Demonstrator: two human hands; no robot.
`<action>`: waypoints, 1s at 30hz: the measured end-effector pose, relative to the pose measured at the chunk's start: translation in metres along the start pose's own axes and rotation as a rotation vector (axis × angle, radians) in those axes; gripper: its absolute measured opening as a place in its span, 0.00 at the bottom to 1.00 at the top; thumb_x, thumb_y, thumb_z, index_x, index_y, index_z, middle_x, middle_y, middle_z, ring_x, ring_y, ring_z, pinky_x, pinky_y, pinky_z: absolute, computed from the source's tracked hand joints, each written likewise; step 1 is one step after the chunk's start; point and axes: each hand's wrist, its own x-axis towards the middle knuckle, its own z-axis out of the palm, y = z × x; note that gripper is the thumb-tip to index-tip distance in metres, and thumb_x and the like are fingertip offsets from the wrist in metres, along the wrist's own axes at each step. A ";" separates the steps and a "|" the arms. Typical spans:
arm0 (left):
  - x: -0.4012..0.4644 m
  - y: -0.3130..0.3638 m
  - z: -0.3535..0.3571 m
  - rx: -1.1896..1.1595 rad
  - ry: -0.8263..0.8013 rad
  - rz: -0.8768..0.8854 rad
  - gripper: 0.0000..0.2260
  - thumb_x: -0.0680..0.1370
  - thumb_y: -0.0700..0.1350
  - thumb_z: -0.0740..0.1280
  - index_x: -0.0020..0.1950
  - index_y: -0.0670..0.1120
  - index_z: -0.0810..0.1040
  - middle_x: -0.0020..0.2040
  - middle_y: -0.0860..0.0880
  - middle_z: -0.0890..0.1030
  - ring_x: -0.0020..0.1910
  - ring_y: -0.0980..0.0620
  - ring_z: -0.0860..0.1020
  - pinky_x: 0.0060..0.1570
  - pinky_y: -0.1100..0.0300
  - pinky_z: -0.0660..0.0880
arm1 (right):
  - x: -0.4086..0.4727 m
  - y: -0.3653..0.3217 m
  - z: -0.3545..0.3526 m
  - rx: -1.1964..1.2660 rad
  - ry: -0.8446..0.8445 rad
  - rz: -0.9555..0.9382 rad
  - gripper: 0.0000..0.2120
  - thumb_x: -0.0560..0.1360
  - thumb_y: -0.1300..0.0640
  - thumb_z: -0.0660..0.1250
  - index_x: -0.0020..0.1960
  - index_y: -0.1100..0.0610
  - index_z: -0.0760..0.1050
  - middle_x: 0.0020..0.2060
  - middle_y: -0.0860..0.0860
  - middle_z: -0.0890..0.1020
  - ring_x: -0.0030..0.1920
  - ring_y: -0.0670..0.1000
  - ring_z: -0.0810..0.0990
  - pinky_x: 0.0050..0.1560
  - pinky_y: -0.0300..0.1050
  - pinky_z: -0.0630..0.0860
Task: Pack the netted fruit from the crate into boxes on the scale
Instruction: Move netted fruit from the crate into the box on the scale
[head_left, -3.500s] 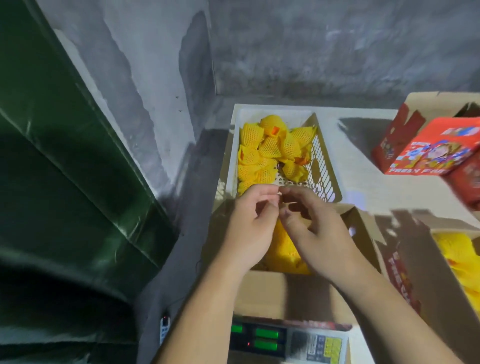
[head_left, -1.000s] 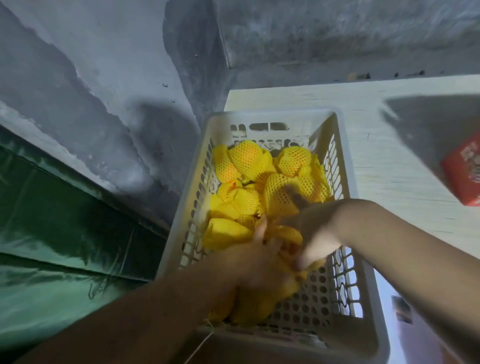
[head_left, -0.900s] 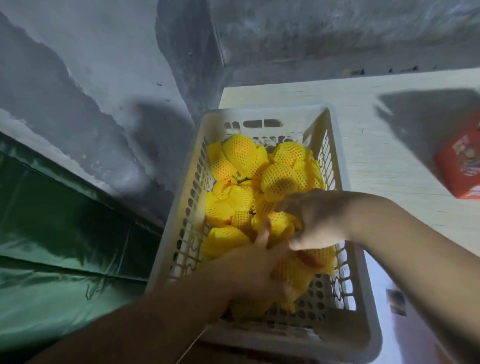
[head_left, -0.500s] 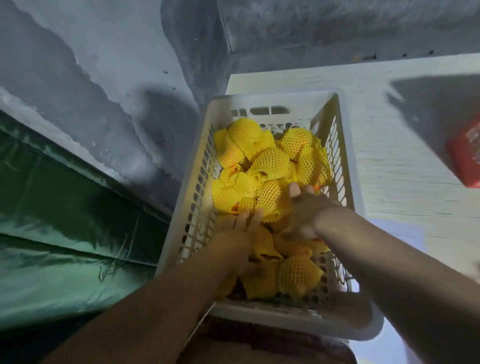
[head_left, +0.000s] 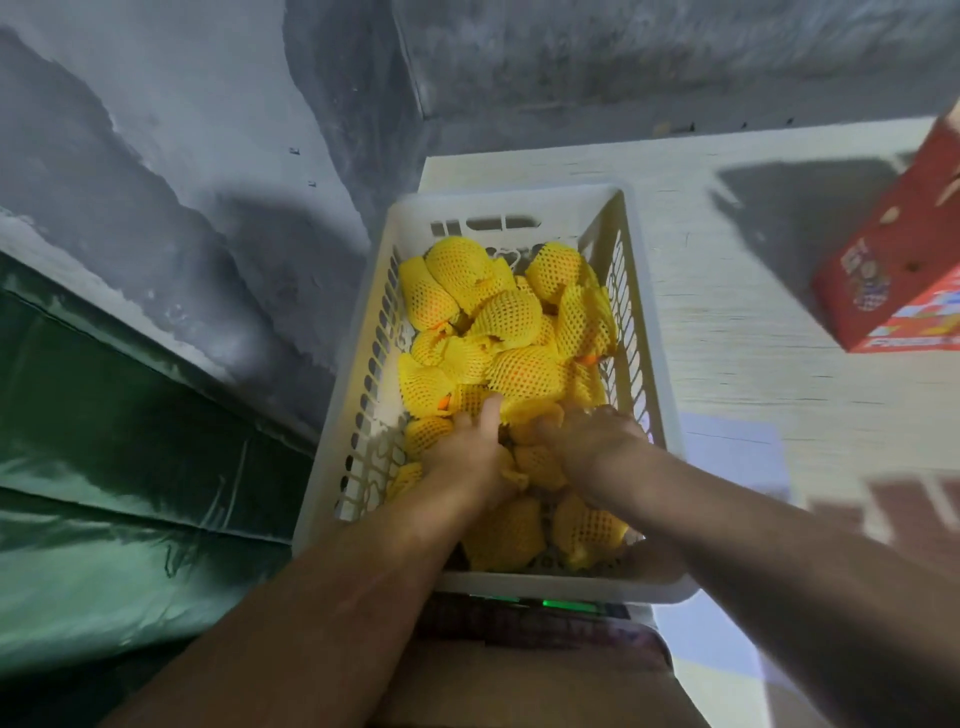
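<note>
The red box (head_left: 901, 291) on the counter (head_left: 727, 332) has white letters along its bottom edge, but they are blurred and cut off, so no word can be read. The small pictures on it are too fuzzy to tell.

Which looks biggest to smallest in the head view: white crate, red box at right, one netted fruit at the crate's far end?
1. white crate, by far the largest.
2. red box, cut off by the frame edge, so its full size is unsure.
3. netted fruit, the smallest.
</note>
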 end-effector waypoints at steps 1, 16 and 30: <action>-0.003 0.000 -0.004 -0.027 0.017 0.020 0.49 0.74 0.53 0.76 0.81 0.60 0.43 0.79 0.42 0.61 0.62 0.36 0.77 0.57 0.40 0.79 | -0.007 0.000 0.001 -0.004 0.027 -0.015 0.32 0.80 0.54 0.67 0.81 0.47 0.58 0.77 0.58 0.64 0.75 0.67 0.66 0.67 0.62 0.71; -0.207 -0.053 -0.066 -1.233 0.355 0.242 0.31 0.61 0.64 0.81 0.60 0.62 0.75 0.55 0.52 0.84 0.57 0.51 0.83 0.55 0.37 0.80 | -0.200 -0.076 -0.058 0.450 0.714 -0.336 0.29 0.71 0.46 0.74 0.71 0.43 0.73 0.56 0.51 0.70 0.57 0.59 0.77 0.56 0.55 0.77; -0.363 -0.057 0.013 -1.278 0.096 0.361 0.33 0.70 0.78 0.65 0.73 0.74 0.61 0.73 0.67 0.66 0.72 0.58 0.68 0.72 0.47 0.67 | -0.312 -0.164 0.135 1.267 1.142 0.046 0.16 0.75 0.56 0.76 0.61 0.51 0.78 0.54 0.50 0.83 0.54 0.48 0.82 0.58 0.53 0.79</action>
